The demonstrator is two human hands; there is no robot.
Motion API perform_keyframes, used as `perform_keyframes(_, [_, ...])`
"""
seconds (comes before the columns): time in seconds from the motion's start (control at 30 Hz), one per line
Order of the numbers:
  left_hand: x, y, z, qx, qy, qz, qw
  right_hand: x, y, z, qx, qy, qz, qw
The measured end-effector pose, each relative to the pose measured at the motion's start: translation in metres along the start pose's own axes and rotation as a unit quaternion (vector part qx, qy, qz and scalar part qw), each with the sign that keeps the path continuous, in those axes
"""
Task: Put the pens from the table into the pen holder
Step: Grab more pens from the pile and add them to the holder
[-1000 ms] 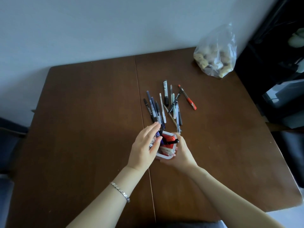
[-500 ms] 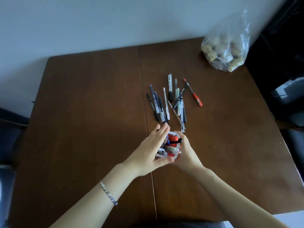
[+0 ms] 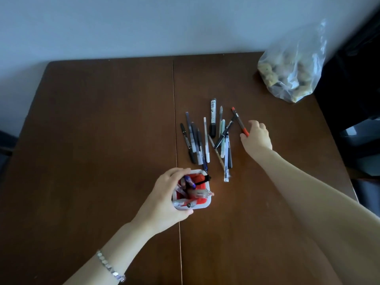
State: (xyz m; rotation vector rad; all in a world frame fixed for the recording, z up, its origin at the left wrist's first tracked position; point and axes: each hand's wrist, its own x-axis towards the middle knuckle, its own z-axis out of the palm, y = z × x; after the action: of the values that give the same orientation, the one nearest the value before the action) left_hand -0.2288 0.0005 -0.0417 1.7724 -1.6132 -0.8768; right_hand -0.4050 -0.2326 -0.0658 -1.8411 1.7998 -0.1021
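A white and red pen holder (image 3: 202, 203) stands on the brown table (image 3: 92, 140) with several pens in it. My left hand (image 3: 164, 204) wraps around its left side. Beyond it lies a loose pile of pens (image 3: 207, 138), dark, white and pale green. At the pile's right edge is a red pen (image 3: 238, 120). My right hand (image 3: 257, 136) is stretched out there, thumb and fingers closing on the red pen's near end, which still rests on the table.
A clear plastic bag (image 3: 292, 73) with lumpy contents sits at the table's far right corner. A wall runs behind the table. Dark furniture stands off the right edge. A seam (image 3: 175, 120) runs down the table's middle.
My right hand has left the pen holder and reached forward and right to the red pen. My left hand has shifted from above the holder to gripping its left side.
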Motion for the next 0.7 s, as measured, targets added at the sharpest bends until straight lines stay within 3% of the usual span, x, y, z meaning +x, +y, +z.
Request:
perform_keyframes(0.17, [0.009, -0.009, -0.019, 0.004, 0.055, -0.034, 0.998, 0.023, -0.006, 0.016, -0.066, -0.046, 0.025, 0.996])
perform_keyframes(0.3, [0.013, -0.013, -0.026, -0.013, 0.061, -0.058, 0.996, 0.019, -0.012, 0.021, 0.087, -0.044, 0.096, 0.991])
perform_keyframes(0.4, [0.012, -0.018, -0.026, -0.029, 0.054, -0.062, 0.996, 0.01, -0.02, 0.03, 0.162, -0.016, 0.098, 0.982])
perform_keyframes(0.7, [0.011, -0.024, -0.028, -0.03, 0.031, -0.061, 0.997, 0.001, -0.035, 0.041, 0.043, -0.048, 0.075, 0.995])
